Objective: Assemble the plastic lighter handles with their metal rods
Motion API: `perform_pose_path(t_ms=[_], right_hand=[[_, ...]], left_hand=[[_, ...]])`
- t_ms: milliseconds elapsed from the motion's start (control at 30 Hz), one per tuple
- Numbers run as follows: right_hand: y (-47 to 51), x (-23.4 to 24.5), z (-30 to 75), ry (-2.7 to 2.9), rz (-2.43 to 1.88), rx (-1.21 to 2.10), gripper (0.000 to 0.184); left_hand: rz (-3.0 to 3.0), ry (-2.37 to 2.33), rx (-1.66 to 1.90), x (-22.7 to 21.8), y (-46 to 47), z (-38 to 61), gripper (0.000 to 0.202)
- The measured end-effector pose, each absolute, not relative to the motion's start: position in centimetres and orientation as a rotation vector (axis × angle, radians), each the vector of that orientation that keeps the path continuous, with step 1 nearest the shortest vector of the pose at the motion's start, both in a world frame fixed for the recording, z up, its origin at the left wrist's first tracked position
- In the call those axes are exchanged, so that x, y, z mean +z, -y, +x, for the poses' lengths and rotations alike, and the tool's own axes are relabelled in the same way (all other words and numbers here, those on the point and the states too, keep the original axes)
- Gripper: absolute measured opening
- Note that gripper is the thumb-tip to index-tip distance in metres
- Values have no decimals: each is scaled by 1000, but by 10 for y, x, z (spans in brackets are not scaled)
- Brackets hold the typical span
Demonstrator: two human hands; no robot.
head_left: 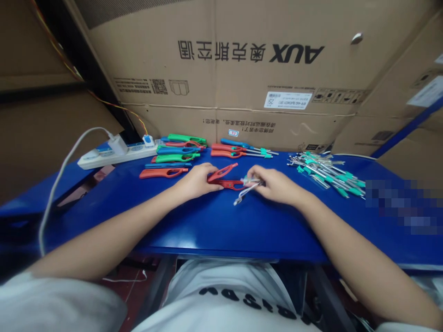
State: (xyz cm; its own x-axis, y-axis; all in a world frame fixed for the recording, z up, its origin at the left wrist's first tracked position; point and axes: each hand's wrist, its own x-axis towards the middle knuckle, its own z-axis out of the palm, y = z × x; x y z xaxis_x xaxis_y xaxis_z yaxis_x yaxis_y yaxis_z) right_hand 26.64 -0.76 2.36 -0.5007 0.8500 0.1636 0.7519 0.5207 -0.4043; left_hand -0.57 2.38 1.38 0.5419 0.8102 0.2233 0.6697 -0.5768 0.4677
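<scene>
My left hand (195, 180) is closed round the back end of a red plastic lighter body (224, 177), which lies on the blue table (221, 226) in the middle of the head view. My right hand (275, 184) pinches a metal tube part with a green collar and white wires (246, 189) at the front end of that red body. Both hands rest on the table, close together.
Finished red, green and blue lighters (176, 154) lie at the back left, more (242, 150) at back centre. A pile of metal tubes with green collars (327, 173) sits at the right. A white power strip (116, 154) with a cable is far left. Cardboard boxes (242, 69) stand behind.
</scene>
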Motion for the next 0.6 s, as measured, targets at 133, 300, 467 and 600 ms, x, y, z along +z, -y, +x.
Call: perform_pose_path(t_ms=[133, 300, 467, 600], right_hand=[[-18, 37, 331, 1992, -1740, 27, 20], [-34, 35, 413, 1581, -2228, -181, 33], [-39, 18, 431, 1625, -2226, -304, 38], [-39, 22, 397, 1631, -1958, -513, 44]], left_hand=[[2483, -1106, 731, 13, -18, -4, 32], [2532, -929, 684, 9, -12, -2, 59], [2603, -836, 707, 3, -16, -3, 50], [2637, -765, 786, -3, -21, -1, 45]])
